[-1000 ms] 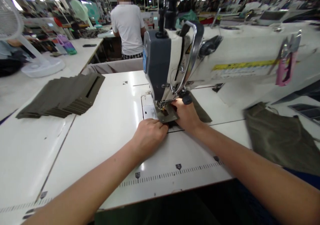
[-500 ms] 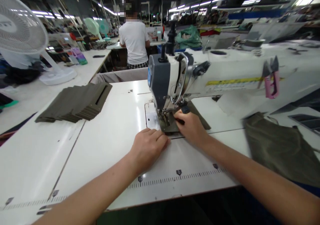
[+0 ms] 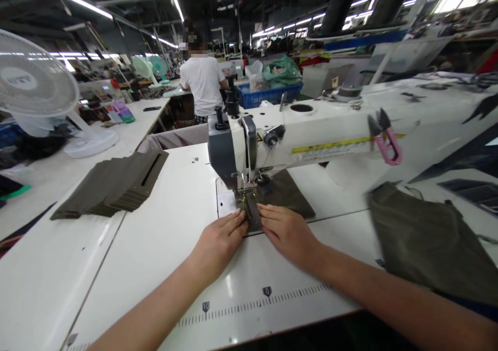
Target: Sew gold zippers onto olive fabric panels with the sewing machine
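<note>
At the centre of the frame, a narrow olive-green fabric piece (image 3: 253, 217) lies flat on the white work surface (image 3: 155, 247), its far end under the presser foot of the white and grey industrial sewing machine (image 3: 311, 133). Both hands rest on it, neither curled round anything. The left hand (image 3: 220, 239) lies palm down with its fingers together, the tips touching the piece's left edge. The right hand (image 3: 286, 231) is laid flat with its fingers stretched out, pressing along the right edge, so the piece sits between the two sets of fingertips. Just behind the right hand, a wider dark olive cloth panel (image 3: 290, 192) spreads under the machine's arm. A pair of pink-handled thread snips (image 3: 384, 140) hangs on the machine body at right of centre. At the left, well apart from the hands, sits a fanned stack of flat olive fabric pieces (image 3: 116, 185); at the lower right lies a crumpled olive cloth heap (image 3: 428, 237). A printed black ruler scale (image 3: 264, 301) runs along the near edge of the surface. In the upper left stands a white table fan (image 3: 35, 89) – beyond it, a person in a white T-shirt (image 3: 203, 83) stands with their back turned.
</note>
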Demonstrator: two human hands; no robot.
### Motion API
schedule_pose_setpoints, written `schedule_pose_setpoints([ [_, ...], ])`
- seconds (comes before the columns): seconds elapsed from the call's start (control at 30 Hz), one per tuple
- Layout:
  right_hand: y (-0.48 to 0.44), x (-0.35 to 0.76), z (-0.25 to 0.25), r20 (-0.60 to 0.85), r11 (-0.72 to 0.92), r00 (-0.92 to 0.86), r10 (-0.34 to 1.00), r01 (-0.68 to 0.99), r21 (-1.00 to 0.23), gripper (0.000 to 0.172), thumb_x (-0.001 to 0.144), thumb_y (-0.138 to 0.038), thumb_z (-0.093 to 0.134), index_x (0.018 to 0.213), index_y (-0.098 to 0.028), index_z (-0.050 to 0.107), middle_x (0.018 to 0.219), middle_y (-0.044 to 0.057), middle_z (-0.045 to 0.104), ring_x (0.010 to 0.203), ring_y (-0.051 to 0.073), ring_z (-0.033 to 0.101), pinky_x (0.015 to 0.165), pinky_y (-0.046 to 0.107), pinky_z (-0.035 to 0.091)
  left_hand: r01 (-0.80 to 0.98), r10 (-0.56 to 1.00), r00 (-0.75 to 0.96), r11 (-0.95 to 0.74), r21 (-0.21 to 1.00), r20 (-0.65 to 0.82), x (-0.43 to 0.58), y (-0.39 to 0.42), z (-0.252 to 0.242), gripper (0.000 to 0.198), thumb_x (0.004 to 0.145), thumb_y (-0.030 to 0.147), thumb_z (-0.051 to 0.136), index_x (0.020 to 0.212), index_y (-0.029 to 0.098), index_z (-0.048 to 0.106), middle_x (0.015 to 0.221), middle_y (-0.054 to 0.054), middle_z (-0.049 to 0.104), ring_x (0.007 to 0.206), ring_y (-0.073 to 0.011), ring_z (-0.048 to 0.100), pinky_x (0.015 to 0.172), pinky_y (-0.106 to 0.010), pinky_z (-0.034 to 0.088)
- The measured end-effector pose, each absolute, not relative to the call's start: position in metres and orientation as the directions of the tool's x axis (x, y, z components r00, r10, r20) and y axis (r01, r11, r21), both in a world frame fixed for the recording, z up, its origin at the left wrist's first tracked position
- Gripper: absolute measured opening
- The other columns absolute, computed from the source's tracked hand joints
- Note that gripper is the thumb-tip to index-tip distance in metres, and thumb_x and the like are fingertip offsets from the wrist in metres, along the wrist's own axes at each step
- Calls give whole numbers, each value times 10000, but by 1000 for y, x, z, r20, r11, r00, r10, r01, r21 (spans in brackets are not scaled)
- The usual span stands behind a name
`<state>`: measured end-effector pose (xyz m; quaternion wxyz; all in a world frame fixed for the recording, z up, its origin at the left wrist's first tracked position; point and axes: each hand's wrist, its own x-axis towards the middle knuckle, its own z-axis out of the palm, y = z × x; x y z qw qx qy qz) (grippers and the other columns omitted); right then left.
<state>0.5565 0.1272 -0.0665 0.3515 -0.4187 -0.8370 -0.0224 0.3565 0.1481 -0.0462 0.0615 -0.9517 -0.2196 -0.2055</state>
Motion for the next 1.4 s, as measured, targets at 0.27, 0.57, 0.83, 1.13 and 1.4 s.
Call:
schedule_pose_setpoints([
  [0.27, 141, 559, -63, 596, 647, -410, 690, 720, -253, 202, 810, -71, 456, 808, -117, 653, 968, 102, 674, 939, 199, 614, 872, 329, 483, 444, 385, 826, -895, -53, 411, 360, 163, -43, 272, 918, 146, 336, 1001, 89, 588, 1074, -169, 614, 967, -235, 605, 792, -395, 542],
  [0.57, 155, 556, -63, 573, 631, -386, 723, 707, -320, 239, 812, -72, 422, 721, -160, 624, 794, 62, 661, 910, 197, 603, 833, 313, 479, 477, 427, 787, -879, -1, 444, 364, 177, -44, 305, 936, 184, 289, 980, 126, 585, 920, -114, 605, 787, -182, 607, 707, -331, 544],
  [0.83, 169, 556, -68, 540, 586, -387, 747, 768, -261, 198, 809, -97, 454, 687, -163, 596, 738, 48, 646, 739, 181, 608, 673, 272, 470, 553, 516, 746, -832, 40, 420, 365, 192, -58, 279, 935, 210, 309, 922, 139, 579, 828, -72, 558, 717, -170, 557, 635, -293, 506],
  [1.13, 171, 557, -73, 545, 562, -371, 752, 793, -237, 230, 833, -138, 429, 682, -158, 602, 699, 61, 628, 735, 194, 614, 702, 287, 475, 581, 527, 732, -814, 8, 432, 367, 191, -57, 244, 911, 162, 357, 872, 137, 596, 822, -67, 562, 699, -163, 552, 635, -280, 491],
  [1.4, 173, 557, -71, 542, 560, -381, 749, 801, -210, 270, 855, -162, 392, 702, -159, 614, 702, 66, 628, 722, 190, 611, 690, 283, 476, 569, 504, 750, -821, -32, 428, 368, 194, -55, 284, 912, 156, 336, 822, 123, 604, 785, -73, 558, 654, -164, 543, 593, -289, 492],
])
